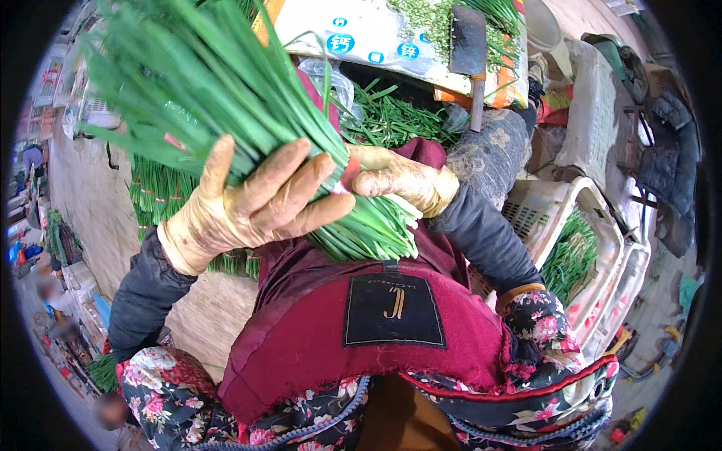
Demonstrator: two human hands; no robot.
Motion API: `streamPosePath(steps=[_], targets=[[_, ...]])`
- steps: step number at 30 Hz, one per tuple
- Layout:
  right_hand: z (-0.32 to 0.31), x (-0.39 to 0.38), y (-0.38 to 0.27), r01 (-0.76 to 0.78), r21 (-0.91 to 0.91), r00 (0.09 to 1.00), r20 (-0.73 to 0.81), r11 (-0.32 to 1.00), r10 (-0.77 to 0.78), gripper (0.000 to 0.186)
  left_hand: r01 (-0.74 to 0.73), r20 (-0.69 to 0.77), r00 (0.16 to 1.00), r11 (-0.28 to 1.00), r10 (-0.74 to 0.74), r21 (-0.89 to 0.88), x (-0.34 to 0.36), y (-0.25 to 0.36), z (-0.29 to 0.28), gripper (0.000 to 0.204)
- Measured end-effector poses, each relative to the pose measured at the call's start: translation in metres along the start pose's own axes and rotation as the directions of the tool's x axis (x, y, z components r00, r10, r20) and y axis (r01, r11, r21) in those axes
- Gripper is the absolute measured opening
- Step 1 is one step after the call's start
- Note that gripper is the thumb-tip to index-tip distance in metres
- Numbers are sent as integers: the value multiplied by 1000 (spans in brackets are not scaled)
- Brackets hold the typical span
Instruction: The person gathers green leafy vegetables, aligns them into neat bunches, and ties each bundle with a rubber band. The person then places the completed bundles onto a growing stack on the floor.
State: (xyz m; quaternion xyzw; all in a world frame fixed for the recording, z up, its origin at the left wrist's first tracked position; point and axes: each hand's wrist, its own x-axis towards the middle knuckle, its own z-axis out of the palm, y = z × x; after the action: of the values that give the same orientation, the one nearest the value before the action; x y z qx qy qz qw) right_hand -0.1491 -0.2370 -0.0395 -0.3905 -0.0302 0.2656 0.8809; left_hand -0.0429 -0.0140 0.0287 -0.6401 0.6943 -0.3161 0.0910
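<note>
To my right a white crate (613, 244) held loose greens (569, 259), and beyond it stood a pale, slatted crate (590, 113) whose inside I could not see. A bucket (543, 26) stood past the sack's right edge; I could not tell what was in it. A clear bag (331, 84) lay crumpled by the near edge of the sack (361, 46), its contents unclear, and beside it, below that edge, was a heap of leaves (395, 116). Chopped bits (429, 13) lay along the sack's far edge toward the right corner. Near that corner rested a cleaver (468, 45), its handle jutting over the near edge.

I held a bundle (252, 105) up over my lap, clear of the sack. Its long axis ran aslant: the leaf tips fanned away to my far left, and the pale cut ends pointed right and back toward me, above my red apron (301, 353). My gloved left hand (263, 203) curled round it, fingers apart. My gloved right hand (402, 180) pinched it at the red band (350, 173), just short of the cut ends; its other fingers were partly hidden. Tied bunches (156, 192) lay to my left.
</note>
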Motion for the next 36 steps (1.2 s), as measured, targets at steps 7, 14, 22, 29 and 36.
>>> streamPosePath(steps=[7, 14, 22, 29, 36], targets=[[-17, -14, -17, 235, -76, 959, -142, 969, -244, 70, 513, -21, 838, 801, -545, -308, -12, 16, -16, 73], [-16, -7, -18, 160, -593, 945, -138, 789, -296, 76, -28, 656, 504, -769, -562, -638, 2, 83, 63, 86], [-7, -20, 20, 96, -442, 937, -262, 892, -231, 71, -219, 804, 472, -932, -361, -290, 14, 96, 51, 90], [-10, -35, 32, 200, -381, 808, -457, 903, -372, 58, -65, 822, 443, -927, -358, -368, 25, 98, 71, 88], [-9, -56, -5, 404, -497, 436, -632, 767, -640, 37, -114, 839, 511, -982, -187, -149, 38, 80, 87, 82]])
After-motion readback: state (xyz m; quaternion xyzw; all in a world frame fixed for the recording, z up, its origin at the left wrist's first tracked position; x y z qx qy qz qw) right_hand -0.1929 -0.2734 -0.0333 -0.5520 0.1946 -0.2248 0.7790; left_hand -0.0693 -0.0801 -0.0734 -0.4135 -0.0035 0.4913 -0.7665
